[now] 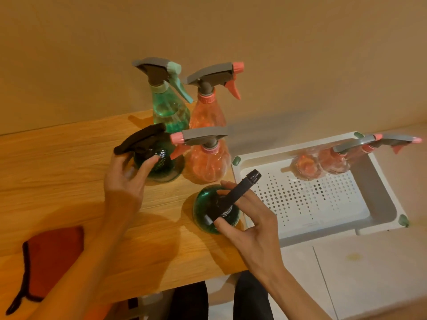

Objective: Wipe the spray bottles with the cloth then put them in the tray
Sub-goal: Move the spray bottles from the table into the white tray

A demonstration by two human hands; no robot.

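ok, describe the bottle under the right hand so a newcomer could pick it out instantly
Start at the wooden table and go to its right edge, beside the white perforated tray. The dark green spray bottle stands there, nearest the camera, with the right hand around its head. Unlike its pink neighbour, its sprayer is black, and it stands apart from the cluster.

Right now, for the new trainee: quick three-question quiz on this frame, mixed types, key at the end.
1. How many pink translucent spray bottles are already in the white perforated plastic tray?
2. True or false: the orange cloth with dark trim is in the left hand.
3. The right hand holds which bottle? A) dark green bottle with black sprayer B) a pink one C) light green one

Key: 1. Two. 2. False; the cloth lies on the wooden table. 3. A.
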